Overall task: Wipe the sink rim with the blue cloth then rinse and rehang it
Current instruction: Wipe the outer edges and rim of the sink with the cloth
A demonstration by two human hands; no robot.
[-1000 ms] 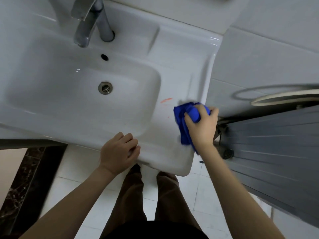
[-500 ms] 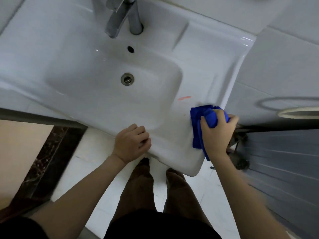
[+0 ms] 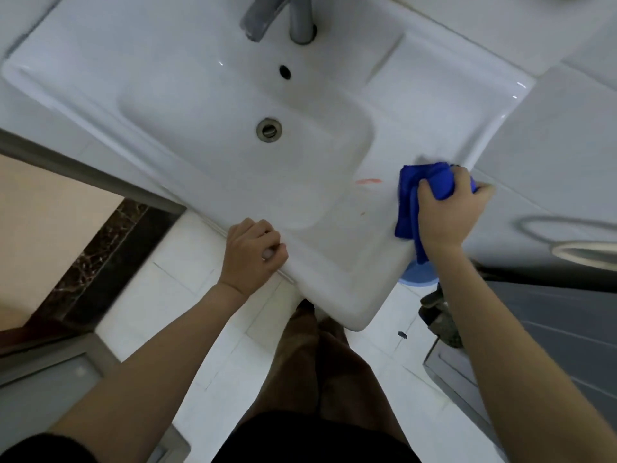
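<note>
A white ceramic sink point(image 3: 430, 105) fills the upper view, with a wide flat rim on its right side. My right hand point(image 3: 445, 210) grips a bunched blue cloth point(image 3: 412, 192) and presses it on that right rim near the outer edge. An orange-red smear point(image 3: 368, 181) lies on the rim just left of the cloth. My left hand point(image 3: 252, 253) rests on the sink's front edge with its fingers curled, holding nothing I can see. The grey faucet point(image 3: 283, 18) stands at the top, above the drain point(image 3: 268, 129).
White tiled wall runs right of the sink. A grey ring holder point(image 3: 574, 248) sticks out at the right edge. A blue basin rim point(image 3: 419, 279) shows under the sink corner. My legs stand on white floor tiles; a dark marble threshold point(image 3: 100, 259) lies at left.
My right hand and the cloth have slid farther along the right rim, away from me. The left hand stays on the front edge. The view has shifted, with the sink now further right.
</note>
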